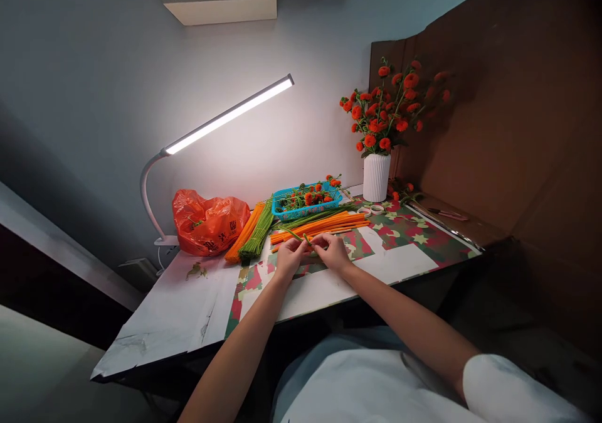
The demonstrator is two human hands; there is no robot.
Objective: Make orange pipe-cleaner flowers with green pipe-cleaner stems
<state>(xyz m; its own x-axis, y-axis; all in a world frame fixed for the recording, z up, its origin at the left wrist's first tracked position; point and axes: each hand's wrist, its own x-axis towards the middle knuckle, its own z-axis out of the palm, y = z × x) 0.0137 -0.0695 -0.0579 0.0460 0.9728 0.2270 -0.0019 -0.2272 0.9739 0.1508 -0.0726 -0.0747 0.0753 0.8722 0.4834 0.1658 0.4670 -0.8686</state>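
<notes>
Near the table's front middle, my left hand (290,258) and my right hand (332,251) are close together, fingers pinched on a thin green stem (294,233). The stem slants up and left from between the fingertips. Just behind my hands lies a bundle of orange stems (324,223), with green stems (324,215) along its back. To the left, more orange stems (245,231) lie beside a bundle of green ones (256,237). A blue basket (308,211) holds green stems and small orange flowers.
A red plastic bag (207,219) sits at the left below a lit lamp (230,115). At the back right stands a white vase (376,178) of orange flowers (374,125). Tape rolls (377,209) lie before it; pliers (448,214) lie farther right beside a cardboard panel (508,109).
</notes>
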